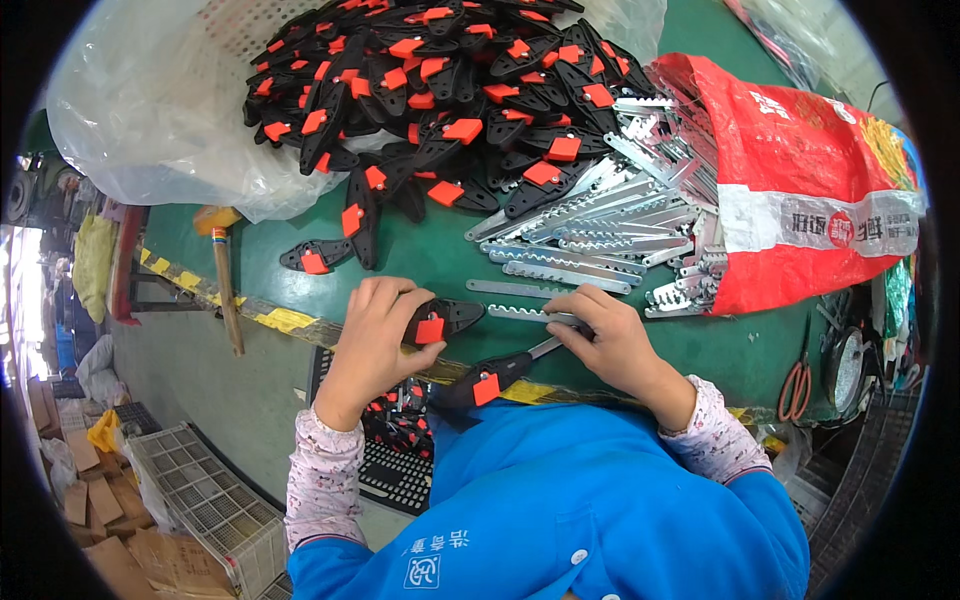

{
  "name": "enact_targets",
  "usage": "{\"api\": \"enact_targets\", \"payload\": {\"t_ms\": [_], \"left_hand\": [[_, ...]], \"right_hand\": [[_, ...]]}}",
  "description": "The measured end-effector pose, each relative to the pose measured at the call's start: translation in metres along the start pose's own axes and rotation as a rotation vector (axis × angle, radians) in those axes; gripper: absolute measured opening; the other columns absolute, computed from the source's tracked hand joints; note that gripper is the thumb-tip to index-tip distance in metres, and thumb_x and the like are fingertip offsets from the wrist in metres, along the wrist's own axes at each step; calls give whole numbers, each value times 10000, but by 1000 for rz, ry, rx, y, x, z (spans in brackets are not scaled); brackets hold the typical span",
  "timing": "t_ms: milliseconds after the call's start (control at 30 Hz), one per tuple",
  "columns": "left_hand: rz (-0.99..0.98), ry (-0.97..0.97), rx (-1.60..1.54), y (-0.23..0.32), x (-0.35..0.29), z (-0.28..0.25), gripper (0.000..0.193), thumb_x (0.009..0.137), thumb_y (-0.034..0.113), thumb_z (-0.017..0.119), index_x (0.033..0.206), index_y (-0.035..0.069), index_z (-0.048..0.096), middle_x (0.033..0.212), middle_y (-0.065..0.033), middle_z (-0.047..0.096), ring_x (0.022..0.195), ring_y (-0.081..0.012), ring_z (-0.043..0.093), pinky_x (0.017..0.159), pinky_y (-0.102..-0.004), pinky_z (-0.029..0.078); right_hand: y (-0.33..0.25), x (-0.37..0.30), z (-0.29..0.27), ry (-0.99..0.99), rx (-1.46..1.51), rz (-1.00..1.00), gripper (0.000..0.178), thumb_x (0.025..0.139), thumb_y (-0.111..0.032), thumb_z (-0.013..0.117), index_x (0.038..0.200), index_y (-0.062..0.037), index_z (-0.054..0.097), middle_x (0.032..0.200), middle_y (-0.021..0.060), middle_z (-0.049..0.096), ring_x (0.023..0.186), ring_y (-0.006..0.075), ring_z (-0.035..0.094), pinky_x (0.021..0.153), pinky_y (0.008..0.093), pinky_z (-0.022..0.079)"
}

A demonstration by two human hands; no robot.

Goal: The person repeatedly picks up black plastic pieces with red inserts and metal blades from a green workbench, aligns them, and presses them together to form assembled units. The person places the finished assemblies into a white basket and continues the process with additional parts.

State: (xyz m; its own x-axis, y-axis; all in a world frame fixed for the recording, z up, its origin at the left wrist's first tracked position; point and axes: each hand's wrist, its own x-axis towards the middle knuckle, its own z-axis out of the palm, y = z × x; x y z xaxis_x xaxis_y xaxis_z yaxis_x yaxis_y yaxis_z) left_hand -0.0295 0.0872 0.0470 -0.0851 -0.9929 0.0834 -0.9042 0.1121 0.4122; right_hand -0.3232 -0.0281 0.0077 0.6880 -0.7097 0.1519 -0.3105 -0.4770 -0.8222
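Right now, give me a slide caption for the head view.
Left grip on a black-and-red part, right grip on a toothed metal strip, at a green table heaped with more of both.

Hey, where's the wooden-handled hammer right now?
In the head view, the hammer is at the left, lying across the green table's taped near edge, to the left of your left hand.

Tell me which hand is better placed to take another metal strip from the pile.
Probably the right hand: nearer the metal strip pile, though holding one strip; the left hand, farther off, holds a black-and-red part.
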Motion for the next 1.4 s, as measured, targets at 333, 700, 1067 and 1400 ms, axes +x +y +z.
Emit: {"api": "enact_targets", "payload": {"t_ms": [333,700,1067,1400], "left_hand": [[53,-27,-195,21,-6,11,688,721,107,899,1345,35,619,1165,-170,675,1036,-381,658,902,-446,550],[69,-31,-201,40,-5,15,658,727,141,892,1331,37,652,1166,-156,669,997,-353,666,866,-435,550],[44,-19,-201,13,-12,17,491,813,255,856,1220,35,692,1183,-156,651,1113,-360,598,991,-449,496],[-202,405,422,-86,19,-12,340,943,80,672,1260,-36,631,1191,-197,661,1093,-416,596,950,-489,499]], "right_hand": [[-12,11,-8,-66,-310,-268,202,869,-151,784,1029,-109,667,873,58,612,777,258,697,610,401,560],[-26,10,13,-109,-131,-293,347,848,-214,809,1096,-71,614,975,94,636,821,266,712,619,399,578],[18,40,3,83,-686,-296,151,783,-104,730,903,-75,643,880,79,581,854,277,606,744,396,512],[4,39,5,96,-243,-265,133,888,-30,699,1006,-64,645,848,115,620,784,313,639,684,423,513]]}}
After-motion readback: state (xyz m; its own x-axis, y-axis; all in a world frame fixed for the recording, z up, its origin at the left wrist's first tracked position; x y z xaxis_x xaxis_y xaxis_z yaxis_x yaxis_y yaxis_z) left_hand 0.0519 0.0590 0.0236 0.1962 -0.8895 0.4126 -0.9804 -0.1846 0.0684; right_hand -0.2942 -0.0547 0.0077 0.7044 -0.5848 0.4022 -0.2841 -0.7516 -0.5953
